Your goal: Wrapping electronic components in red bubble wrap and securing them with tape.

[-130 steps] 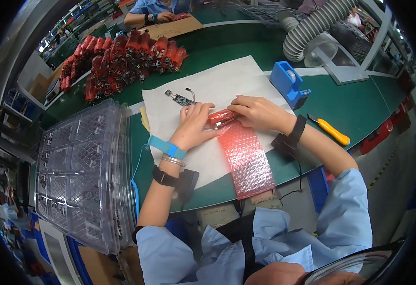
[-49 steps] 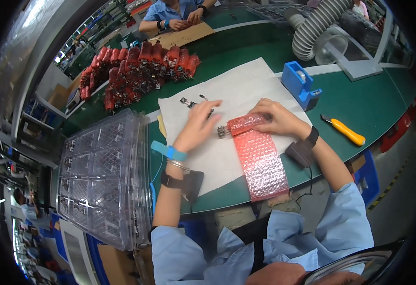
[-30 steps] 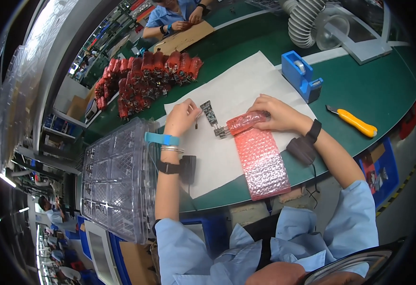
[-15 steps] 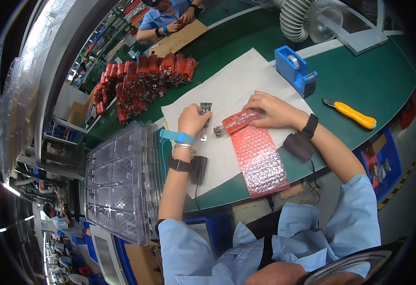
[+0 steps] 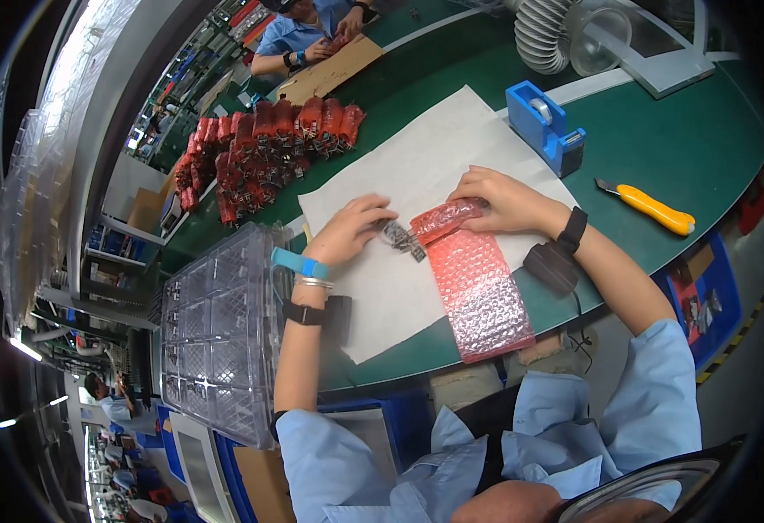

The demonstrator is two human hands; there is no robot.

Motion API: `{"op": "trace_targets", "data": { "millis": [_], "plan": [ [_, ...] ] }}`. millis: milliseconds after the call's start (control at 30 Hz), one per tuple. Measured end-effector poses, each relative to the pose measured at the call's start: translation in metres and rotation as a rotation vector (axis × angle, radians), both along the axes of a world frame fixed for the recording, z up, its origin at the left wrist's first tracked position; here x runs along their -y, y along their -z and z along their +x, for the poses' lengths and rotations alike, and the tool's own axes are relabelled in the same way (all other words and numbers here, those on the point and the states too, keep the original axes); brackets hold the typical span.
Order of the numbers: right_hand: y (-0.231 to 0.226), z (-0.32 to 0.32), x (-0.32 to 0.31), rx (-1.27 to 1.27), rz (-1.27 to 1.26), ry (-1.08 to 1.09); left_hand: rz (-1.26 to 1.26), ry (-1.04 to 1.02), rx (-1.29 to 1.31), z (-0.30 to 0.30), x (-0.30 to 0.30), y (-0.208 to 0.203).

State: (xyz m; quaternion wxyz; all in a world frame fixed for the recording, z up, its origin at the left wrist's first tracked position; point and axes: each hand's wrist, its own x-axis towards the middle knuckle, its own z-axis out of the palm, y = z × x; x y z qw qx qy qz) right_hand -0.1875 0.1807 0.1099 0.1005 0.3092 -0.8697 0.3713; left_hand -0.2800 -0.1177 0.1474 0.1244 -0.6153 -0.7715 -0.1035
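On the white sheet (image 5: 417, 166), the left hand (image 5: 351, 231) pinches a small circuit board (image 5: 402, 238) beside the pink bubble-wrap roll (image 5: 444, 218), which the right hand (image 5: 497, 199) presses down with closed fingers.

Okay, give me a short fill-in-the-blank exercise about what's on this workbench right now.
1. The right hand presses on a rolled piece of ____ bubble wrap.
2. The left hand holds a small circuit board over the ____ paper sheet.
3. The utility knife has a ____ handle.
4. The tape dispenser is ____.

Missing words: pink; white; yellow; blue
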Motion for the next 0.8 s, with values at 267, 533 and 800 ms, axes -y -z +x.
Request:
{"op": "trace_targets", "data": {
  "millis": [267,533,800],
  "plan": [
    [0.001,0.000,0.001,-0.023,-0.015,0.018,-0.157,-0.491,0.369,0.017,0.047,-0.011],
    [0.000,-0.001,0.006,-0.033,-0.038,0.038,0.340,-0.482,0.496,0.037,0.005,-0.033],
    [0.010,-0.014,0.028,0.061,-0.002,0.111,0.199,-0.397,0.422,0.047,-0.049,-0.014]
  ]
}}
